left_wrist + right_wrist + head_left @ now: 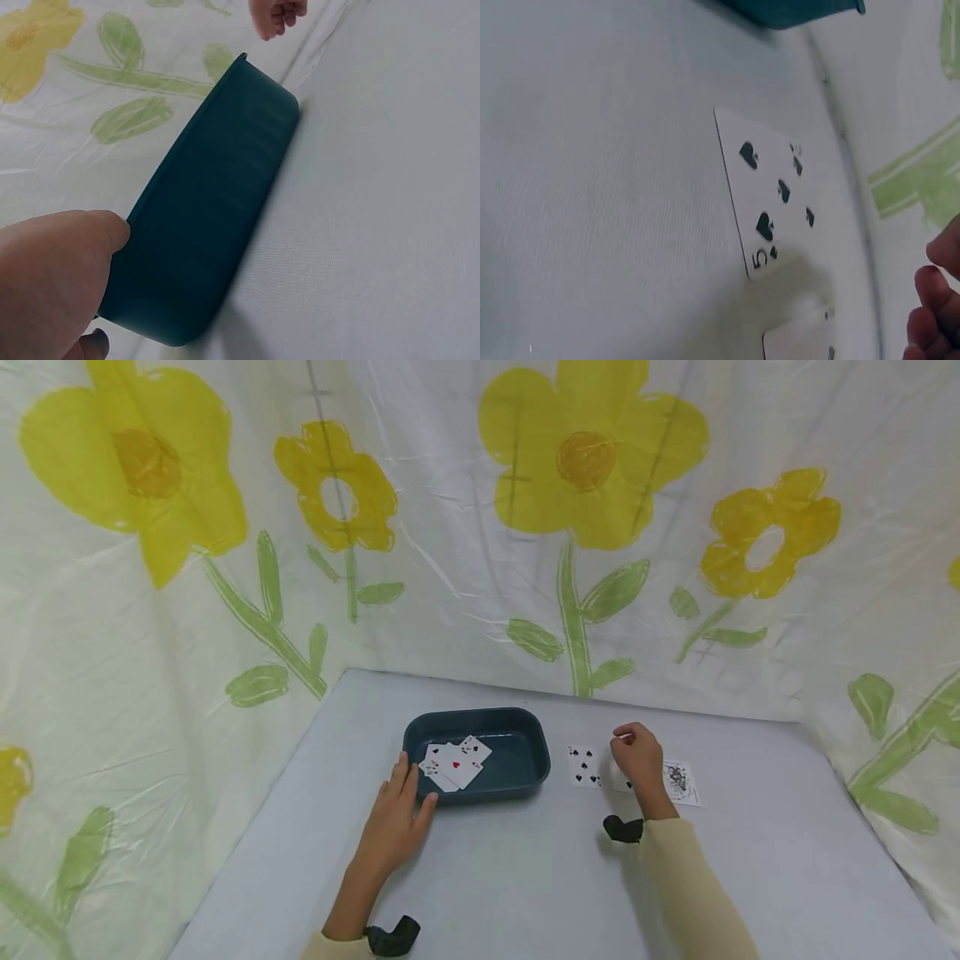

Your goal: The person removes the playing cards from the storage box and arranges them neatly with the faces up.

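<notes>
Your left hand (397, 822) is resting, fingers extended, against one dark teal, rounded-rectangular tray (525, 762), while your right hand (639, 756) is hovering in a narrow, curled, seemingly empty grip above three white rectangular playing cards (584, 768) lying on the pale table (487, 877). They should be handling as light, bendy and slippery, their edges offering the best hold; at least four overlapping white cards (454, 765) are lying inside the tray, their overlap making an exact count uncertain.

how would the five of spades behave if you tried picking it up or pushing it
The five of spades looks like thin card, so it should be light and bend slightly. Lying flat on the white tabletop, it may be awkward to get a fingernail under. With nothing on top, it would probably slide when pushed.
</notes>
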Demonstrator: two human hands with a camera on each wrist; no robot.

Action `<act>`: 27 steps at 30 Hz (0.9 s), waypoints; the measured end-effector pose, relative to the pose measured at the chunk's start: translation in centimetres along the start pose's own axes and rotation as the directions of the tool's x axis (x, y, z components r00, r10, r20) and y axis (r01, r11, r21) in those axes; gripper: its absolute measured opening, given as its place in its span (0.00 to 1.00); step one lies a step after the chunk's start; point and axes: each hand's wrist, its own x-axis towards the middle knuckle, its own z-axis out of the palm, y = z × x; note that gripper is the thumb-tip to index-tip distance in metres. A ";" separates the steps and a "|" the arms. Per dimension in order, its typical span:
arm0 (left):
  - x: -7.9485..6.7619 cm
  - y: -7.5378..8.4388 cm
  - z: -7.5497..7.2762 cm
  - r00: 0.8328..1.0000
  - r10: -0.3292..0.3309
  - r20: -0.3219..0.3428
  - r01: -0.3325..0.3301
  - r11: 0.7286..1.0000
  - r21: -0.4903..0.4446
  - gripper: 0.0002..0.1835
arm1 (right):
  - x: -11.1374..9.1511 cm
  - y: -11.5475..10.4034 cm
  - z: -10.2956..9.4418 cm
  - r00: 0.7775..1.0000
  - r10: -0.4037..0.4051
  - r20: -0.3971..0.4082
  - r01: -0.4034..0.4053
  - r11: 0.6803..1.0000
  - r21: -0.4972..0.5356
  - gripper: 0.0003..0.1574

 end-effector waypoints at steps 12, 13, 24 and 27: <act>0.0 0.0 0.1 1.000 0.002 -0.001 -0.002 1.000 0.009 0.35 | 0.2 -3.1 2.3 0.990 -0.117 0.082 0.115 0.993 0.027 0.14; 0.0 0.0 0.1 1.000 0.000 0.001 0.000 1.000 0.010 0.36 | 0.2 -3.3 2.4 0.989 -0.121 0.089 0.119 0.992 0.027 0.14; -0.1 0.3 -0.1 1.000 -0.009 -0.009 0.009 1.000 0.014 0.36 | 0.1 -6.7 4.5 0.974 -0.203 0.103 0.200 0.979 0.036 0.14; -0.1 0.2 -0.1 1.000 -0.007 -0.013 0.007 1.000 0.013 0.35 | -0.1 -7.3 5.2 0.972 -0.211 0.106 0.209 0.977 0.037 0.15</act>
